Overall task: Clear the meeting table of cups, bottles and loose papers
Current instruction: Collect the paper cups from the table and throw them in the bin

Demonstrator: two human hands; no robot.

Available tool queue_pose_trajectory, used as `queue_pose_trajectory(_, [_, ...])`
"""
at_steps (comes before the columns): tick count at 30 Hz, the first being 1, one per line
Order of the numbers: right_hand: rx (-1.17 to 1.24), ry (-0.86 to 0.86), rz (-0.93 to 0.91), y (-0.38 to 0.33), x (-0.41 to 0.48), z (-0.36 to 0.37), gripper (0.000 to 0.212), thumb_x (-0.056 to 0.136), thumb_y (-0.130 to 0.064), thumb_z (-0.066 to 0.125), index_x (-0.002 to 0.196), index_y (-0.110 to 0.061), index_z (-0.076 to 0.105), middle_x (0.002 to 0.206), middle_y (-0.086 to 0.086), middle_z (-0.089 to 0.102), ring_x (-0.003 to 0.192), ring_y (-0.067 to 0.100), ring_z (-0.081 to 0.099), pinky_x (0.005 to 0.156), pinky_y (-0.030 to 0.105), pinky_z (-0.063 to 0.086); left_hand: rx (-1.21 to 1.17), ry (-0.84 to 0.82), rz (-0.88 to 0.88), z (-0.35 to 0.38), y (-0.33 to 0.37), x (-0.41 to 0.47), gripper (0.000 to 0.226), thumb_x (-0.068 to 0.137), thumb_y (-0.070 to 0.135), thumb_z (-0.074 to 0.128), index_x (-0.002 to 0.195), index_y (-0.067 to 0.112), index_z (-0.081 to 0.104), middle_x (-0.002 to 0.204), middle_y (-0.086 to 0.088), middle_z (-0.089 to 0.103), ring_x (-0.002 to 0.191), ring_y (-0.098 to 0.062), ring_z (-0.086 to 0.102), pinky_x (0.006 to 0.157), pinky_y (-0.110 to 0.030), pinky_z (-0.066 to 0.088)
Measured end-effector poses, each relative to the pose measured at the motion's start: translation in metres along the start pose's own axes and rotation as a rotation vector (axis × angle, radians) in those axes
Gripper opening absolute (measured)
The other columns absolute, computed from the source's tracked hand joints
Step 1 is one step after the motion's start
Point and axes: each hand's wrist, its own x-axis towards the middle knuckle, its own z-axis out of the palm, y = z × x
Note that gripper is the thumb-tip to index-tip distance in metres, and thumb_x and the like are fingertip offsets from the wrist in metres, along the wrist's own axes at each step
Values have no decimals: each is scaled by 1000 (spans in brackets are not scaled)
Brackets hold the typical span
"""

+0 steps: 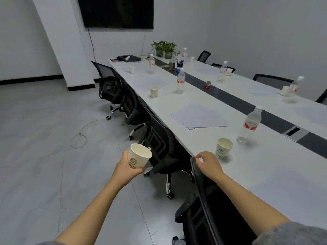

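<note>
Collecting cups: my left hand grips one paper cup, right hand curls on the chair back, so next I'd reach the standing cup at its 1 o'clock.

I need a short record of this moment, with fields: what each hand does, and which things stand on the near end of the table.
left hand: holds paper cup over the floor
right hand: grips chair back
table, near end: second cup and water bottle, upright; loose papers, flat
further along: more cups, bottles, papers
</note>
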Motion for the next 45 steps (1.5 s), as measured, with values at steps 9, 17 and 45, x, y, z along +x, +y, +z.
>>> queue_pose_trajectory(9, [1,55,306,49,54,-9,33,91,-16,44,124,-13,49,128,8,51,116,26,51,96,35,41,7,-210,65,42,7,83,57,71,11,74,113,23,37,92,5,55,82,-10,55,59,-21,45])
queue_pose_trajectory(17, [-81,61,569,96,133,-7,27,89,-14,43,114,-4,47,116,12,53,81,27,52,67,28,41,107,-301,133,58,46,192,70,52,36,71,112,26,36,95,9,55,91,-15,57,74,-35,51])
queue_pose_trajectory(45, [218,418,-110,-96,289,-36,25,90,-15,57,112,-6,63,110,-2,56,104,14,47,83,19,41,157,-308,455,31,97,379,25,58,27,60,68,30,38,62,8,45,55,-10,41,51,-27,32])
